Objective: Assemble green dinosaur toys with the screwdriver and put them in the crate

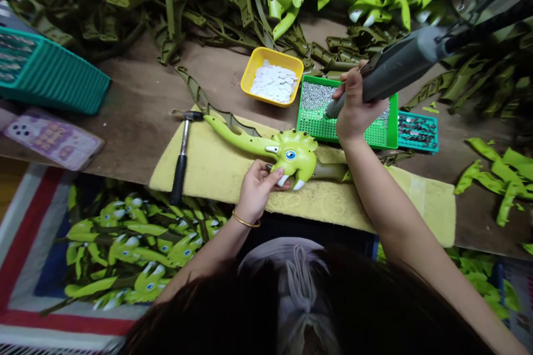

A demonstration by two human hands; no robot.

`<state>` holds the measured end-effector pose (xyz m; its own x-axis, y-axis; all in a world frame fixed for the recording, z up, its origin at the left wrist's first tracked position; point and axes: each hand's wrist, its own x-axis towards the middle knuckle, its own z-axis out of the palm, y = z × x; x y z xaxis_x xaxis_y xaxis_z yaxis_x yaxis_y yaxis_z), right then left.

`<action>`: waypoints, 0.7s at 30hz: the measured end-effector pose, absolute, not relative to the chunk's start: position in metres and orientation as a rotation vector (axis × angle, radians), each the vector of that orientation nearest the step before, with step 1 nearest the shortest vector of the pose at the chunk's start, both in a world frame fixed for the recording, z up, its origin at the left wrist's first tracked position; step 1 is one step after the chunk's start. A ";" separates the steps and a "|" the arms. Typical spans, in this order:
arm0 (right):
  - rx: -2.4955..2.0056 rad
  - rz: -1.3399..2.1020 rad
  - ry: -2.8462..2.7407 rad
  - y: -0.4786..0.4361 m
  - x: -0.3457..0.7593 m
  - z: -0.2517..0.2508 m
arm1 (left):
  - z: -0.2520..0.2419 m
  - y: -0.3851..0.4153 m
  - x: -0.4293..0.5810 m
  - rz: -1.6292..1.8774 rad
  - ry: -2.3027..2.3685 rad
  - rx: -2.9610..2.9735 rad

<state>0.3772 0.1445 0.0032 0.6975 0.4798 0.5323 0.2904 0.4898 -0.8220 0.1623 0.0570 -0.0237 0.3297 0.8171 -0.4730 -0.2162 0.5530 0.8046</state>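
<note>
My left hand [259,186] pinches the lower edge of a lime-green toy dinosaur head [297,158] with a blue eye and white horns. The head is joined to a long curved green and olive piece [239,141], lying over a yellow cloth [337,202]. My right hand [360,105] is wrapped round a grey power screwdriver [400,64]. Its tip points down into a green perforated tray [352,136] that holds many small screws. Whether the tip touches a screw cannot be made out.
A hammer [181,158] lies left on the cloth. Behind are a yellow tub [272,101] of white pieces and piled olive parts [104,5]. Stacked teal trays [62,75] and a phone [54,138] sit left. Finished-looking toys [145,249] fill a bag below; green parts [499,169] lie right.
</note>
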 end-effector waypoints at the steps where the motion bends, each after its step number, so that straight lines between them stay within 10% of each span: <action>1: -1.070 0.132 -0.834 0.143 0.377 0.007 | -0.023 0.057 0.162 0.754 1.017 0.706; 21: -0.935 0.389 -0.889 0.081 0.325 0.016 | -0.025 0.057 0.165 0.775 1.015 0.721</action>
<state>0.3250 0.0814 0.0164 0.5966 0.6377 0.4871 0.0751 0.5600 -0.8251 0.1650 0.0568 -0.0254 0.3204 0.8305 -0.4556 -0.2209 0.5332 0.8166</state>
